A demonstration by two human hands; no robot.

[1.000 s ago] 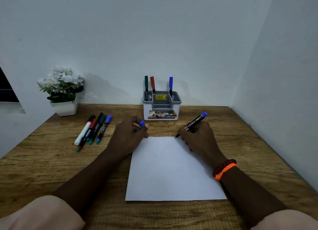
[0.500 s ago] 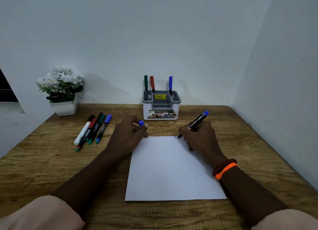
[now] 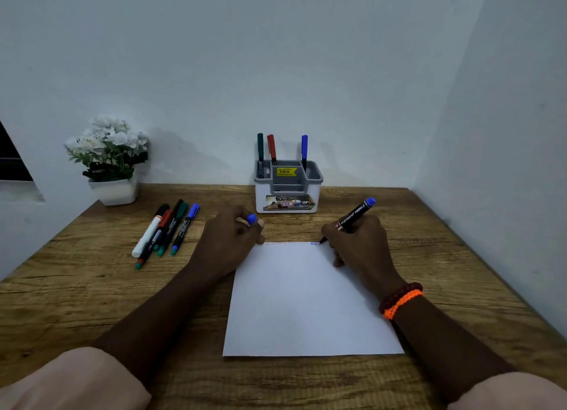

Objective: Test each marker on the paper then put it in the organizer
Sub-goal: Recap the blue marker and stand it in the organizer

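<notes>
A white sheet of paper [image 3: 310, 302] lies on the wooden table in front of me. My right hand [image 3: 359, 244] grips a black marker with a blue end [image 3: 356, 214], its tip touching the paper's top right corner beside a small blue zigzag [image 3: 314, 244]. My left hand [image 3: 228, 241] rests at the paper's top left corner and holds the blue cap [image 3: 251, 218] between its fingers. The grey and white organizer [image 3: 288, 201] stands at the back, holding a green marker [image 3: 260, 147], a red marker [image 3: 271, 148] and a blue marker [image 3: 304, 148].
Several loose markers [image 3: 167, 230] lie in a row on the table to the left of my left hand. A white pot of white flowers [image 3: 110, 161] stands at the back left. Walls close the table at the back and the right.
My right hand has moved the marker tip a little to the right along the paper's top edge, leaving a short blue zigzag. My left hand has stayed in place.
</notes>
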